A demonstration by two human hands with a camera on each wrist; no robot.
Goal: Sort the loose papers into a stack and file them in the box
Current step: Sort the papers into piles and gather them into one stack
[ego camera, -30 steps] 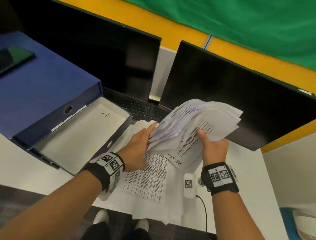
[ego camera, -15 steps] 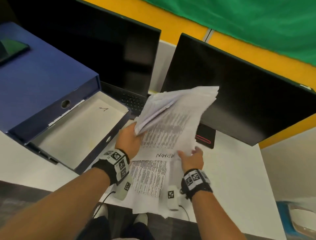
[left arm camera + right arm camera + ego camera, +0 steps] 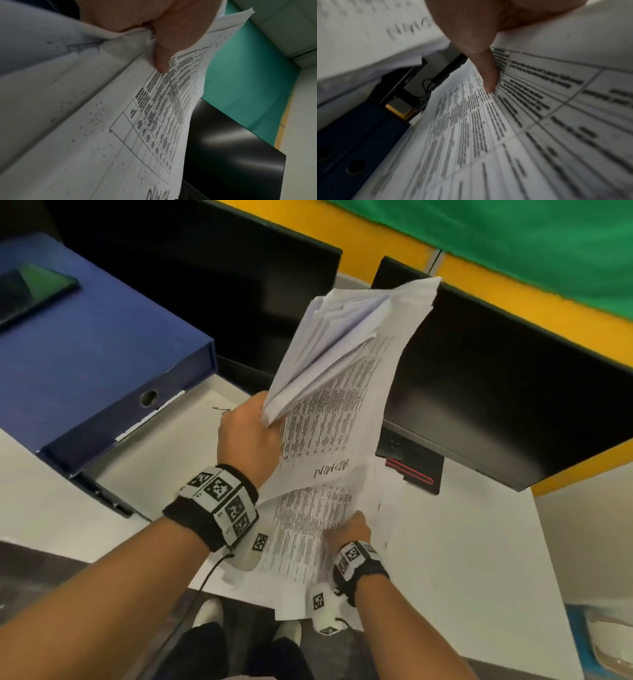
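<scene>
My left hand [image 3: 250,436] grips a thick bundle of printed papers [image 3: 342,364] by its lower left corner and holds it raised, fanned upward. In the left wrist view the thumb [image 3: 163,54] pinches the bundle [image 3: 120,128]. My right hand [image 3: 346,529] is low at the desk's near edge on the loose sheets [image 3: 301,542] lying there. Its thumb [image 3: 488,75] presses on a printed sheet [image 3: 530,121], and its fingers are hidden beneath. The open blue file box [image 3: 85,344] lies at left with its pale inside [image 3: 154,460] showing, and its blue wall [image 3: 359,135] shows in the right wrist view.
Two black monitors [image 3: 212,285] [image 3: 513,405] stand behind the papers, with a black base with a red stripe [image 3: 411,470] under the right one. A dark phone [image 3: 30,289] lies on the box lid. White desk [image 3: 462,559] extends right; its near edge is by my wrists.
The right hand let go of the bundle and dropped to the sheets on the desk. The left hand took the bundle and lifted it more upright.
</scene>
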